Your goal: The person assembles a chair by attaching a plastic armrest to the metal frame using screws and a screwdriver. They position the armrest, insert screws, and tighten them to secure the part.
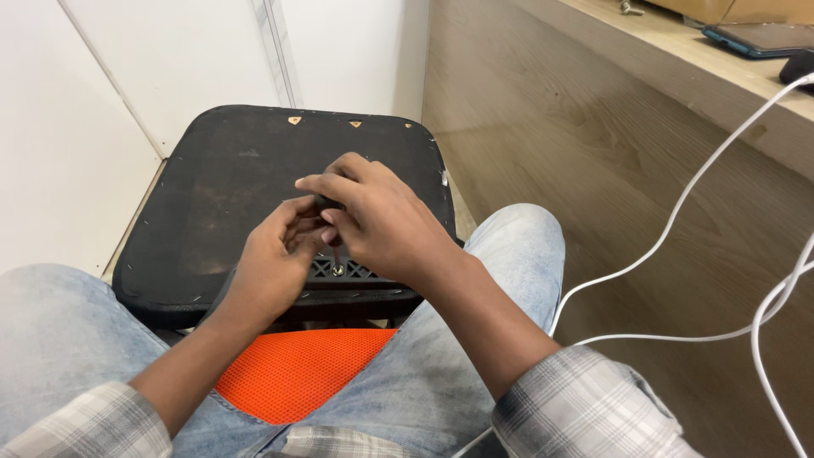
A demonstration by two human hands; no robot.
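The right hand [386, 225] is closed around a small screwdriver [336, 254], with its dark handle tucked inside the fingers and the thin shaft pointing down. The tip sits on a little screw [338, 270] in a black plastic bracket [343, 273], just under the grip. The left hand [275, 259] is right beside it, and its fingers are pinched together near the shaft, maybe touching it, but that part is hard to see. Under both hands lies a black chair seat [212, 195], turned bottom side up, with small staples along its edge. Below the hands, between the person's blue jeans [475, 280], is an orange mesh seat [292, 373]. Past the grip, a white wall [170, 59] stands behind the seat. To the right of the grip is a wooden floor [593, 170], with white cables [678, 212] lying across it.
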